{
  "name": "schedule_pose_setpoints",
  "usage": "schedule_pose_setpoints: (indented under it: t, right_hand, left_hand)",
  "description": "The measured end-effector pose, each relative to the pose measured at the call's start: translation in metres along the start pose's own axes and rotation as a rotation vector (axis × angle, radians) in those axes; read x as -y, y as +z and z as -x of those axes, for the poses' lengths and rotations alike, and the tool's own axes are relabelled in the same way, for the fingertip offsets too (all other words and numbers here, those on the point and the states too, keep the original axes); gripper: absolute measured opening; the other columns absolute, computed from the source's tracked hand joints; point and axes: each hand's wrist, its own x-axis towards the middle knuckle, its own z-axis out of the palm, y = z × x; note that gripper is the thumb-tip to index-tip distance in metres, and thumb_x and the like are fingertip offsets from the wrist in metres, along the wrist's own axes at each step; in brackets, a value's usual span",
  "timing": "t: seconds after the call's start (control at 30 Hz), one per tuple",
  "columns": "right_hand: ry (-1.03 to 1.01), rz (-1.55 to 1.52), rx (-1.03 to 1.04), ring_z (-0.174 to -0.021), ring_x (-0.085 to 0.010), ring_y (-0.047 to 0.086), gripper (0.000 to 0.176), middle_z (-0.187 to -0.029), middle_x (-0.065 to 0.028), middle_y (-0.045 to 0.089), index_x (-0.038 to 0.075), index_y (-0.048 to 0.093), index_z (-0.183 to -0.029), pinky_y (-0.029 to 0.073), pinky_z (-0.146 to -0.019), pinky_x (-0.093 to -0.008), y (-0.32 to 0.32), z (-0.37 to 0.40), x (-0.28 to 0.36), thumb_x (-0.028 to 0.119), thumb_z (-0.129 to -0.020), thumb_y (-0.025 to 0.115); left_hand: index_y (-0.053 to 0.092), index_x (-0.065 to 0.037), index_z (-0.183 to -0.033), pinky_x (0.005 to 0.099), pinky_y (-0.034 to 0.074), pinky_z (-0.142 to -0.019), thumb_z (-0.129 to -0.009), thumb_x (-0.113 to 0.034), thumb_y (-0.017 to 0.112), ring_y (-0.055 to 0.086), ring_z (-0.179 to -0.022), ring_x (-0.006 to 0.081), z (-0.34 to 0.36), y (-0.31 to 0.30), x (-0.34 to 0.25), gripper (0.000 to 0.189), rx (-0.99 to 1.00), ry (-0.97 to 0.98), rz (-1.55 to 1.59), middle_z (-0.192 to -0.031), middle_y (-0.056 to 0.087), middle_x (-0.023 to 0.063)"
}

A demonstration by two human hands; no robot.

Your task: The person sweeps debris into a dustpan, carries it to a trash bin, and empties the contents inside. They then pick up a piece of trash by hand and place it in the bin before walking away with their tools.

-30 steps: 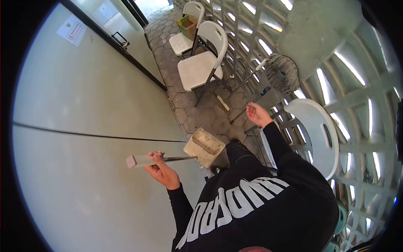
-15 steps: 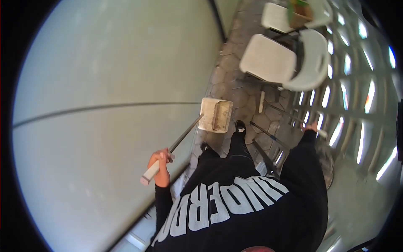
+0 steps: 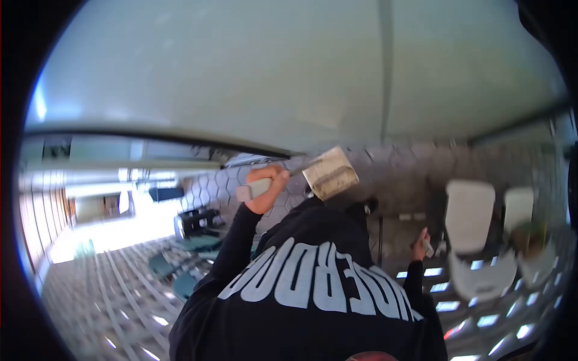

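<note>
My left hand [image 3: 268, 188] is closed around the pale grip of a long-handled dustpan. The dustpan [image 3: 330, 174] is off-white and dirty, with its pan tilted in front of my legs above the paving. Off to the right, my right hand [image 3: 419, 245] is wrapped round the light grip of a long-handled broom [image 3: 428, 248]. Its thin shaft is blurred and mostly hidden. A small pale strip on the ground beyond that hand looks like the broom's head.
A large pale panel wall [image 3: 241, 72] runs along the front. White folding chairs [image 3: 469, 216] stand at the right, one bearing a brown and green item. Dark green chairs [image 3: 198, 242] are at the left, near a bright opening. Hexagonal paving [image 3: 226, 186] covers the ground.
My view and body have turned left, so the wall now spans the top and the green chairs show. The dustpan and broom have swung along in my hands.
</note>
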Motion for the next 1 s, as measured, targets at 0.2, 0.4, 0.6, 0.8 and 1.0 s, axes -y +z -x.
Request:
schedule_pose_setpoints:
  t: [0.2, 0.4, 0.6, 0.8, 1.0]
  right_hand:
    - [-0.101, 0.028, 0.743, -0.071, -0.0155, 0.061, 0.031, -0.086, -0.0039, 0.063, 0.01, 0.06, -0.1, 0.049, -0.061, -0.0287, 0.07, -0.053, 0.083, 0.039, -0.092, 0.058]
    - [0.561, -0.157, 1.058, -0.074, -0.017, 0.062, 0.022, -0.085, -0.0074, 0.062, 0.007, 0.059, -0.101, 0.055, -0.064, -0.0308, 0.164, 0.024, 0.206, 0.027, -0.093, 0.058]
    - [1.21, -0.042, 1.138, -0.07, -0.0098, 0.056, 0.017, -0.076, -0.004, 0.053, 0.0, 0.051, -0.087, 0.054, -0.062, -0.0224, 0.299, 0.047, 0.223, 0.015, -0.093, 0.057]
    - [1.283, 0.075, 1.075, -0.064, -0.0086, 0.05, 0.014, -0.083, -0.0056, 0.048, -0.002, 0.042, -0.095, 0.05, -0.054, -0.0205, 0.447, 0.17, 0.269, 0.01, -0.095, 0.049]
    - [1.482, 0.441, 1.079, -0.055, -0.0063, 0.044, 0.022, -0.074, -0.0026, 0.042, 0.001, 0.039, -0.092, 0.042, -0.043, -0.0173, 0.566, 0.266, 0.285, 0.02, -0.097, 0.048]
  left_hand:
    - [0.043, -0.004, -0.058, 0.0288, 0.035, -0.05, -0.088, -0.013, 0.065, 0.04, -0.054, 0.0088, 0.067, -0.062, 0.028, 0.039, -0.675, -0.149, -0.067, -0.057, 0.046, 0.0014]
    - [0.044, -0.006, -0.057, 0.0293, 0.031, -0.047, -0.087, -0.018, 0.068, 0.035, -0.051, 0.0077, 0.124, -0.138, 0.052, 0.04, -1.303, -0.266, -0.175, -0.052, 0.04, -0.0018]
    - [0.05, -0.007, -0.06, 0.0236, 0.032, -0.046, -0.09, -0.021, 0.064, 0.042, -0.053, 0.0042, 0.166, -0.23, 0.081, 0.036, -1.745, -0.264, -0.188, -0.056, 0.048, -0.0042]
    - [0.056, -0.002, -0.088, 0.0252, 0.042, -0.059, -0.082, -0.014, 0.068, 0.048, -0.064, 0.0083, 0.195, -0.322, 0.136, 0.017, -1.719, -0.257, -0.079, -0.071, 0.055, 0.0023]
    - [0.057, -0.003, -0.087, 0.0271, 0.042, -0.057, -0.086, -0.039, 0.064, 0.05, -0.061, 0.0106, 0.231, -0.384, 0.156, 0.037, -1.659, -0.089, -0.268, -0.066, 0.051, 0.0029]
